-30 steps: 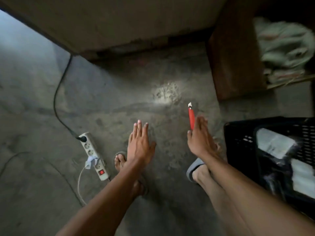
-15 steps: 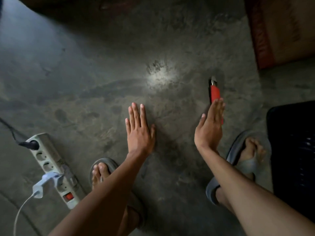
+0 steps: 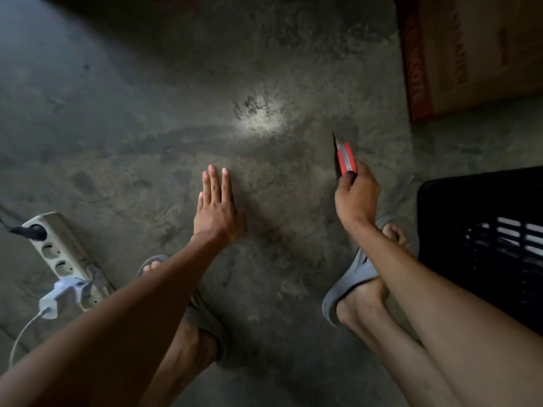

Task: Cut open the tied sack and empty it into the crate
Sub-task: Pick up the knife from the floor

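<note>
Two hands over concrete floor (image 3: 147, 118): right hand (image 3: 357, 198) gripping red utility knife (image 3: 346, 158), blade out for cutting; left hand (image 3: 216, 212) flat, empty; black crate (image 3: 482, 230) at right; sack not visible.

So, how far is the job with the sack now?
Done: the right hand has the red cutter gripped, blade out. In hand: nothing else; the left hand is open and empty above the floor. Left: everything with the sack, which is not in view. The black crate waits at the right; its contents are unclear.
</note>
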Tool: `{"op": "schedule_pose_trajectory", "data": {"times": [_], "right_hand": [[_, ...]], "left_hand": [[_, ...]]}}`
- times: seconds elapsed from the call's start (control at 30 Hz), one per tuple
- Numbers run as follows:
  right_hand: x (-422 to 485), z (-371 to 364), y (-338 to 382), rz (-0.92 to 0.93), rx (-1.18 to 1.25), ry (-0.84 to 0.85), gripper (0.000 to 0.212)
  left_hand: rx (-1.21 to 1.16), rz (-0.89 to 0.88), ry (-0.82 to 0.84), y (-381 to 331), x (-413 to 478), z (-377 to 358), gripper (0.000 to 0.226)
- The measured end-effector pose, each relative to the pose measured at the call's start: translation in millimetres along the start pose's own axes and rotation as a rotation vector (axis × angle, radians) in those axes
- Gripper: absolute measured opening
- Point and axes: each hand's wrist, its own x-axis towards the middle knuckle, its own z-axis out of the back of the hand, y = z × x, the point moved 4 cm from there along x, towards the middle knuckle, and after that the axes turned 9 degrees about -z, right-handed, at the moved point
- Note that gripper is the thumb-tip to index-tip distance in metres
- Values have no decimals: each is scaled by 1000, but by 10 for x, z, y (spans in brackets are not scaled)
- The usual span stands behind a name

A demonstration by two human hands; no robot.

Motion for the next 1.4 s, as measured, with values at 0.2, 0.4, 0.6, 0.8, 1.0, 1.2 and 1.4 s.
{"op": "schedule_pose_trajectory", "data": {"times": [0.2,0.4,0.6,0.8,1.0,1.2,1.4], "right_hand": [[-341,39,105,39,-149,168,32],[-1114,787,831,136,-263,162,32],[-2292,2469,2254,170,-365,21,28],[-3368,4075,3998,267,-238,-110,23],[-3746,4894,5302,416,-91,-172,26],[-3306,5285,6185,428,-16,-212,27],[-2201,5286,6913,401,-60,-257,25]], "left_hand": [[38,-34,108,16,-70,321,93],[66,-73,123,-196,-739,1496,88],[1,-145,-31,-684,-2465,3423,87],[-111,-180,-283,-1023,-4102,5471,88],[-177,-221,-674,-1132,-4802,7017,87],[-212,-210,-781,-1126,-4529,7864,82],[-166,-178,-744,-1119,-3500,8315,77]]}}
